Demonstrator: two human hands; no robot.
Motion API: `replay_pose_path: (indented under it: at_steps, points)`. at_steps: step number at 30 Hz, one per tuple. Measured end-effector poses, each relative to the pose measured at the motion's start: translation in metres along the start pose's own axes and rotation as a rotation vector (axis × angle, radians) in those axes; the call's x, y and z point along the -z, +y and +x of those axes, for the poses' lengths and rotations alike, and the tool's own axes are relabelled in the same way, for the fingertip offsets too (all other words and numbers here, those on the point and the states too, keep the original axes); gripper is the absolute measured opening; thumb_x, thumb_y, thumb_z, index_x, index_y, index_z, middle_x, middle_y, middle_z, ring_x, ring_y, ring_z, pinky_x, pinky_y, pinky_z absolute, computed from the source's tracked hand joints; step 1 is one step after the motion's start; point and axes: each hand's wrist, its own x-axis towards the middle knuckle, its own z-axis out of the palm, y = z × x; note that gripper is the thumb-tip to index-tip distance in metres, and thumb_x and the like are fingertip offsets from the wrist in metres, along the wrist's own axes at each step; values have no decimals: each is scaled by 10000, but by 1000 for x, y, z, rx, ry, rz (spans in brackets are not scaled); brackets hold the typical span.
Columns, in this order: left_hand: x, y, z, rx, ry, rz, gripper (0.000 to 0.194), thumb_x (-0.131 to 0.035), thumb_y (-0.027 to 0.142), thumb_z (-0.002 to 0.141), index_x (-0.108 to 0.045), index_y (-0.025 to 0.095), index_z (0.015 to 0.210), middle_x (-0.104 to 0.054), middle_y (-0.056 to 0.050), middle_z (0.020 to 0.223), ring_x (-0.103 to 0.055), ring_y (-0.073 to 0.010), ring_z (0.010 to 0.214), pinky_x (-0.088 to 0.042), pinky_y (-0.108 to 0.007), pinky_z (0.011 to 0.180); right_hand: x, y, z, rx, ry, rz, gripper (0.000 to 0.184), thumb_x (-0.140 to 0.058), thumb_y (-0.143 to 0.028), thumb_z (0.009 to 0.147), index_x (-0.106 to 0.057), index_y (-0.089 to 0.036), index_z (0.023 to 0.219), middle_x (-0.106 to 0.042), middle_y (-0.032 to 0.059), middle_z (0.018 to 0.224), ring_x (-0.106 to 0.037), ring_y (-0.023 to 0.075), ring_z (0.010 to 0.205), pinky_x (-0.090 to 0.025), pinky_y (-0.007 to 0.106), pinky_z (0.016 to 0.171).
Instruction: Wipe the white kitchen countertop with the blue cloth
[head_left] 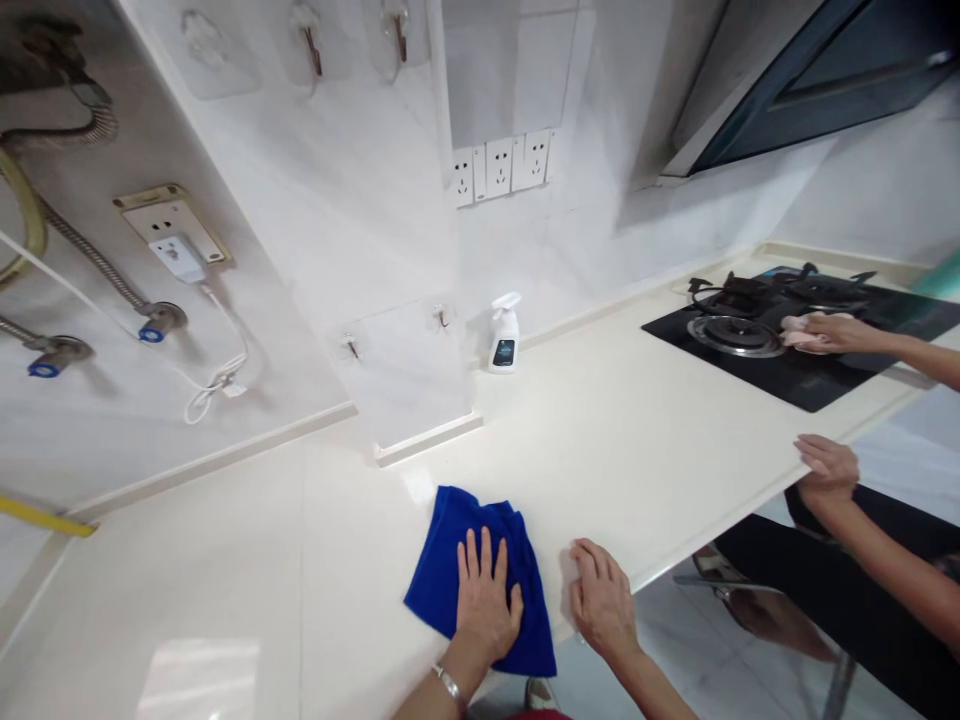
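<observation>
My left hand [484, 600] lies flat, fingers spread, on a dark blue cloth [433, 580]. That cloth is spread unevenly over the cream countertop [360, 590], and one corner reaches the front edge. A silver bracelet [448, 688] circles my left wrist. To the right of the cloth, my right hand [602, 598] rests at the counter's front edge, its fingers curled in loosely and nothing visible in them. Against the back wall stands a white spray bottle [504, 335] with a dark label, upright and apart from both hands.
At right, a co-worker's hand [832, 332] presses a pale cloth [799, 334] on the black gas stove [750, 376]. Their other hand [826, 470] rests on the counter edge. A wall corner [427, 440] juts into the counter. The range hood [825, 80] overhangs the stove.
</observation>
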Motion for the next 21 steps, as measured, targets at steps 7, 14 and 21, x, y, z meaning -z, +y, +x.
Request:
replay_pose_path:
  at_steps: [7, 14, 21]
  points:
    - [11, -8, 43, -199, -126, -151, 698, -425, 510, 935, -145, 329, 1548, -66, -55, 1676, -107, -340, 1531, -226, -597, 1228, -5, 7, -1, 28, 10, -9, 358, -419, -144, 830, -523, -191, 1169, -575, 115, 1283, -531, 262, 1211, -443, 446, 1026]
    - [15, -59, 32, -138, 6, -161, 605, -487, 439, 923, -308, 378, 1498, -282, -11, 1634, -242, -296, 1507, -321, -566, 1199, -6, 37, 3, 47, 127, -56, 361, -468, -238, 821, -521, -181, 1173, -590, 161, 1245, -560, 343, 1192, -470, 549, 1016]
    - [48, -175, -19, 205, 192, 66, 538, -479, 341, 936, -385, 352, 1466, -414, -33, 1570, -345, -281, 1464, -399, -533, 1155, -21, 67, 23, -117, 144, -29, 459, -418, -358, 823, -524, -182, 1233, -585, 193, 1253, -495, 439, 1275, -462, 666, 975]
